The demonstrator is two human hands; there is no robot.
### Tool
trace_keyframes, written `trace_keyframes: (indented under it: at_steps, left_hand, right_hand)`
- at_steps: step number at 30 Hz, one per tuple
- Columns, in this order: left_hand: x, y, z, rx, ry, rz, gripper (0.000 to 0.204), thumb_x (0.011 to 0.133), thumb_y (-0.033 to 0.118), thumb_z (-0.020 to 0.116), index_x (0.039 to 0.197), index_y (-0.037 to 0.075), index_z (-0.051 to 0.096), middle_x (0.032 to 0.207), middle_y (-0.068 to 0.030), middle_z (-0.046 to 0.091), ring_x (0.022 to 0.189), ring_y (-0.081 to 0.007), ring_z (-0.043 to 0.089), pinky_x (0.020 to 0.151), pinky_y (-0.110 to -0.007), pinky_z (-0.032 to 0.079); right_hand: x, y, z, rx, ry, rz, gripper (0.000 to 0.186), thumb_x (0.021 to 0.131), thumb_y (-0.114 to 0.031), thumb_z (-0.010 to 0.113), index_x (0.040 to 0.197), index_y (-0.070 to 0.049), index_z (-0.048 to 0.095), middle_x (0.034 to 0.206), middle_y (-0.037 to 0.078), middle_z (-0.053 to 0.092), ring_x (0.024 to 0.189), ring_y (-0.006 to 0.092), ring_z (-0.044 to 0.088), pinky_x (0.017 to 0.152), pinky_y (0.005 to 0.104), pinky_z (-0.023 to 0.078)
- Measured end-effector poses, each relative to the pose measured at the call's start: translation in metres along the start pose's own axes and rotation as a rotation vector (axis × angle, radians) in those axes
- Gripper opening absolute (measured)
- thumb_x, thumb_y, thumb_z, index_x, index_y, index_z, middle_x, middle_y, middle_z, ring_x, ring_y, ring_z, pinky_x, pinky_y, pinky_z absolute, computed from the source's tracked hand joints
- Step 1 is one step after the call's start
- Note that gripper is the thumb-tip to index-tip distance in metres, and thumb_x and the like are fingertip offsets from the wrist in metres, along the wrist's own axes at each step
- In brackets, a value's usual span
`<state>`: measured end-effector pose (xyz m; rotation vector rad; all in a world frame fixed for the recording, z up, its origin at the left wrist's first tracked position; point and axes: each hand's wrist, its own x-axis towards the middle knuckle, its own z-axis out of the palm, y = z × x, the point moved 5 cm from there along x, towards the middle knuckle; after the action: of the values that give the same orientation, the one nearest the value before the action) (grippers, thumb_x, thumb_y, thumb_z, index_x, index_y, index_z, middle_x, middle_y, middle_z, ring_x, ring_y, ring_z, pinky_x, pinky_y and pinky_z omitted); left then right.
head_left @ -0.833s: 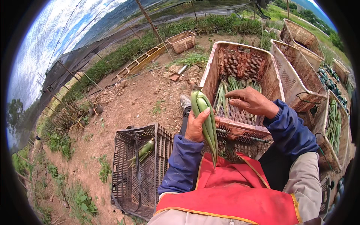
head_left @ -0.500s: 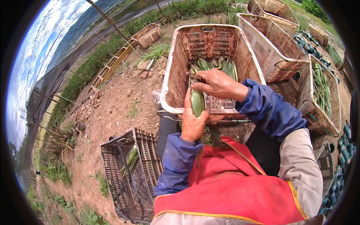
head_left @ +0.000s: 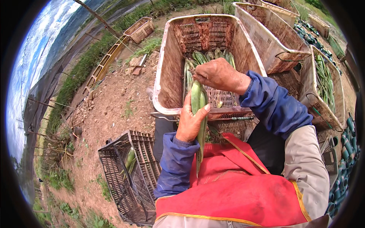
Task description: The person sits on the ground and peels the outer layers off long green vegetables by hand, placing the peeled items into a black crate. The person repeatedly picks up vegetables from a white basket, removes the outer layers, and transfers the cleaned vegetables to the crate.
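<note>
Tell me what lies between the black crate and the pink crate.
Head view: bare reddish soil between black crate and pink crate, with sparse weeds.

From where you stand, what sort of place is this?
Most likely a farm field at harvest, outdoors. Both hands, left hand and right hand, hold a green corn ear over a pale plastic crate of more ears, on bare reddish soil.

Both hands bare: left hand (head_left: pixel 189 123), right hand (head_left: pixel 218 74). Blue sleeves with ribbed knit cuffs cover the forearms. Grey-beige outer sleeves sit over the upper arms. A red apron or vest with yellow-orange edging covers the chest; which one is unclear.
</note>
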<state>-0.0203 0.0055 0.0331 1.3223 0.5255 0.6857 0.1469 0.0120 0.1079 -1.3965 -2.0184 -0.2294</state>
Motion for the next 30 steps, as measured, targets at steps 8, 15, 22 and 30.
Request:
trace_keyframes:
  at_steps: [8, 15, 22, 30]
  left_hand:
    - [-0.016, -0.001, -0.001, -0.132, -0.065, -0.217, 0.061, 0.095, 0.022, 0.071, 0.145, 0.006, 0.040, 0.108, -0.0092, 0.062, 0.080, -0.0198, 0.069, 0.058, -0.033, 0.060]
    - [-0.027, -0.004, -0.015, -0.518, -0.139, -0.199, 0.060, 0.096, 0.033, 0.070, 0.141, 0.004, 0.042, 0.128, -0.0205, 0.062, 0.101, -0.0319, 0.072, 0.067, -0.044, 0.067]
    - [-0.029, -0.017, -0.027, -0.619, -0.224, -0.248, 0.053, 0.101, 0.039, 0.062, 0.132, -0.002, 0.050, 0.114, -0.0202, 0.068, 0.092, -0.0331, 0.074, 0.068, -0.043, 0.067]
    - [-0.023, -0.006, -0.006, -0.562, -0.080, -0.131, 0.039, 0.100, 0.023, 0.066, 0.130, 0.002, 0.051, 0.110, -0.0109, 0.066, 0.091, -0.0223, 0.072, 0.082, -0.041, 0.064]
  right_hand:
    - [0.001, 0.071, -0.031, 0.414, 0.036, 0.538, 0.030, 0.101, -0.031, 0.062, 0.093, -0.002, 0.070, 0.071, 0.010, 0.067, 0.054, 0.0212, 0.063, 0.051, 0.0340, 0.051]
    - [-0.022, 0.051, 0.007, 0.962, -0.368, 0.776, 0.028, 0.102, -0.028, 0.064, 0.101, -0.002, 0.073, 0.076, 0.001, 0.069, 0.051, 0.0072, 0.058, 0.048, 0.0229, 0.048]
    - [-0.015, -0.005, 0.025, 1.100, -0.505, 0.656, 0.031, 0.103, -0.031, 0.062, 0.107, -0.001, 0.071, 0.077, 0.001, 0.067, 0.056, 0.0082, 0.060, 0.053, 0.0234, 0.048]
    - [-0.017, 0.000, 0.031, 1.164, -0.594, 0.617, 0.031, 0.098, -0.030, 0.067, 0.103, 0.001, 0.069, 0.080, 0.002, 0.068, 0.065, 0.0094, 0.065, 0.059, 0.0252, 0.052]
